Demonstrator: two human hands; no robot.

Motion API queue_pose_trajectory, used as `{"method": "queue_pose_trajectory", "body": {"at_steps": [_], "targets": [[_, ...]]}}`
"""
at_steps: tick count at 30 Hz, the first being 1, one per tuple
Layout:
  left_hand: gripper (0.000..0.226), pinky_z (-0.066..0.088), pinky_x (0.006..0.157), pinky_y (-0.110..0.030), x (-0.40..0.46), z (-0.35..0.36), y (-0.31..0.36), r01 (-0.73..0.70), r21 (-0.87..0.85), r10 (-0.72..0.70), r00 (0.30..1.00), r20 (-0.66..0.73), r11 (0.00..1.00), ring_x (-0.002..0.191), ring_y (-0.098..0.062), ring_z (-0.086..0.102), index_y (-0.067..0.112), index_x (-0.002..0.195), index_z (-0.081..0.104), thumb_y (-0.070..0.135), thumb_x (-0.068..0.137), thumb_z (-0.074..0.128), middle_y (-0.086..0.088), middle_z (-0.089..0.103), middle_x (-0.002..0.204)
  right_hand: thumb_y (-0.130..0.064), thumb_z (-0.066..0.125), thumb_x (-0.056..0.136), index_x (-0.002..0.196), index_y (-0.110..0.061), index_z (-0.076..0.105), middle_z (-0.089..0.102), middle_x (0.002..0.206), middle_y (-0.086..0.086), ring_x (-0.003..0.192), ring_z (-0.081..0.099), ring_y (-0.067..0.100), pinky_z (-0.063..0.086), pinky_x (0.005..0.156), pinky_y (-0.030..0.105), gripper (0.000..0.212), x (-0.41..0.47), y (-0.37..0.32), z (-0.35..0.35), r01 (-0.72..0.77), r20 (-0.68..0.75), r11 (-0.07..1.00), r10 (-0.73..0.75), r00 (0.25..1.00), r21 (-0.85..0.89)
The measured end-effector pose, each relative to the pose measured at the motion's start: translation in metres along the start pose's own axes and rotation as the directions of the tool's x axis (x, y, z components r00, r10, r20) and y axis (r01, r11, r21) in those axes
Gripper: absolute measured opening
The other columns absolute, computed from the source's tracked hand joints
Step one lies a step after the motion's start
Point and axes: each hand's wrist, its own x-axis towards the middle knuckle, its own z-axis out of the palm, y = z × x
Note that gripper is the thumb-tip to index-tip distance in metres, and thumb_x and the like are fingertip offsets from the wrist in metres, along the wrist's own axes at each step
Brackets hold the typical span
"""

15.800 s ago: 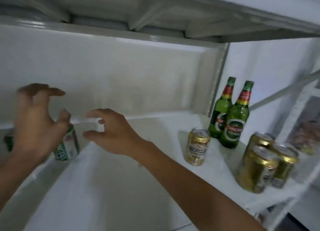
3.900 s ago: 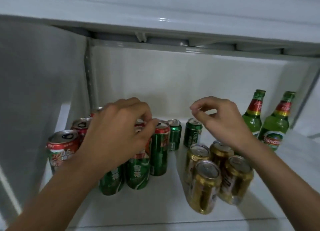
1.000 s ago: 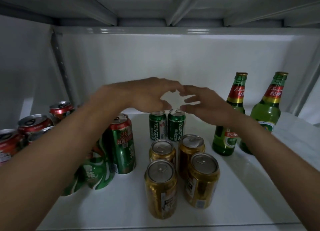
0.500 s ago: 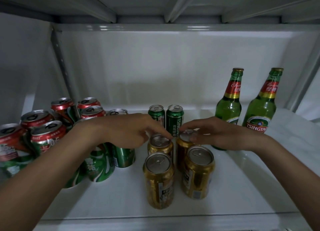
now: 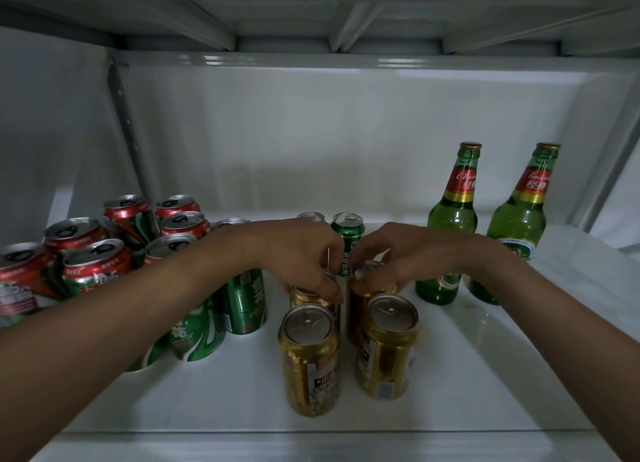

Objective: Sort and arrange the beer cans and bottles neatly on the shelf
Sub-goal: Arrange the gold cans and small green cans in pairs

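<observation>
Several gold cans stand in a square block mid-shelf: two in front (image 5: pixel 309 359) (image 5: pixel 387 345), two behind. My left hand (image 5: pixel 301 257) grips the top of the rear left gold can (image 5: pixel 306 297). My right hand (image 5: pixel 394 257) grips the top of the rear right gold can (image 5: pixel 360 288). Behind the hands stand two small green cans (image 5: pixel 348 233), one mostly hidden. Two green glass bottles (image 5: pixel 450 226) (image 5: pixel 519 219) stand upright at the right. Red-and-green cans (image 5: pixel 93 264) cluster at the left, with taller green cans (image 5: pixel 244 302) beside them.
The white shelf (image 5: pixel 502 375) has bare surface at the front and right front. A white back wall and a perforated upright post (image 5: pixel 128 132) close the back and left. The shelf above (image 5: pixel 311 18) hangs low overhead.
Both hands have come down from over the small green cans and closed on the tops of the two rear gold cans. The view has shifted slightly.
</observation>
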Motion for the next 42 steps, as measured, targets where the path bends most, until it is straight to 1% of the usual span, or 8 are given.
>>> {"method": "queue_pose_trajectory", "body": {"at_steps": [4,10,14,27,31,34,36,42], "targets": [[0.035,0.062,0.082,-0.047,-0.002,0.001,-0.004,-0.025,-0.023,0.024,0.999,-0.024,0.999,0.096,-0.019,0.073,0.025,0.107,0.073,0.043,0.079,0.082,0.003,0.072,0.106,-0.05,0.085,0.076,0.121,-0.028,0.067,0.063,0.122,-0.009,0.102,0.068,0.009,0.063,0.082,0.03,0.053,0.007,-0.008,-0.001,-0.059,0.006,0.986,0.061,0.998,-0.157],[0.032,0.062,0.082,-0.044,0.004,-0.003,-0.011,-0.027,0.016,0.028,0.999,-0.045,1.0,0.092,-0.021,0.074,0.025,0.104,0.078,0.046,0.08,0.076,0.001,0.077,0.099,-0.045,0.088,0.073,0.112,-0.026,0.075,0.07,0.114,-0.011,0.1,0.071,0.011,0.064,0.078,0.033,0.046,0.016,-0.004,-0.003,-0.03,-0.066,0.994,0.023,0.998,-0.109],[0.039,0.062,0.075,-0.045,0.012,-0.005,-0.009,-0.021,0.076,0.026,0.998,-0.065,0.997,0.082,-0.022,0.075,0.024,0.099,0.078,0.05,0.072,0.067,-0.002,0.077,0.092,-0.048,0.085,0.072,0.113,-0.033,0.077,0.071,0.113,-0.015,0.103,0.067,0.006,0.06,0.087,0.033,0.044,0.018,-0.005,-0.002,0.0,-0.095,0.985,-0.017,0.995,-0.173],[0.034,0.055,0.081,-0.035,0.026,0.003,-0.025,-0.093,0.123,0.109,0.985,-0.13,0.988,0.095,-0.021,0.067,0.022,0.119,0.074,0.043,0.093,0.07,-0.003,0.072,0.104,-0.024,0.077,0.082,0.128,-0.034,0.068,0.068,0.123,-0.014,0.11,0.063,0.005,0.053,0.1,0.038,0.047,0.022,-0.001,-0.003,0.045,-0.038,0.99,-0.05,0.998,-0.135],[0.045,0.055,0.08,-0.032,0.024,0.002,-0.027,-0.082,0.167,0.103,0.987,-0.121,0.983,0.094,-0.016,0.065,0.025,0.121,0.07,0.047,0.083,0.079,0.002,0.069,0.109,-0.057,0.075,0.083,0.133,-0.033,0.06,0.063,0.128,-0.014,0.111,0.061,0.007,0.048,0.091,0.025,0.058,0.014,-0.001,-0.002,-0.051,-0.128,0.97,0.021,0.992,-0.239],[0.05,0.058,0.086,-0.038,0.026,0.001,-0.028,-0.077,0.208,0.108,0.984,-0.143,0.975,0.1,-0.02,0.065,0.023,0.128,0.067,0.04,0.084,0.08,-0.002,0.068,0.116,-0.067,0.073,0.079,0.119,-0.03,0.068,0.07,0.114,-0.011,0.095,0.067,0.01,0.056,0.085,0.031,0.055,0.01,0.002,-0.003,-0.114,-0.183,0.95,0.061,0.981,-0.291],[0.05,0.057,0.089,-0.041,0.026,0.003,-0.029,-0.095,0.219,0.127,0.983,-0.134,0.971,0.105,-0.021,0.065,0.02,0.131,0.066,0.035,0.085,0.079,-0.004,0.068,0.122,-0.058,0.078,0.08,0.119,-0.03,0.07,0.07,0.113,-0.015,0.089,0.073,0.012,0.06,0.086,0.034,0.049,0.006,0.006,-0.004,-0.087,-0.161,0.975,0.054,0.985,-0.203],[0.052,0.056,0.093,-0.04,0.024,0.007,-0.03,-0.13,0.209,0.166,0.972,-0.167,0.969,0.11,-0.02,0.066,0.015,0.131,0.068,0.034,0.085,0.081,-0.003,0.07,0.125,-0.03,0.082,0.083,0.139,-0.031,0.06,0.066,0.127,-0.016,0.106,0.07,0.01,0.057,0.099,0.039,0.06,0.002,0.013,-0.009,-0.086,-0.111,0.99,0.074,0.991,-0.109]]}}
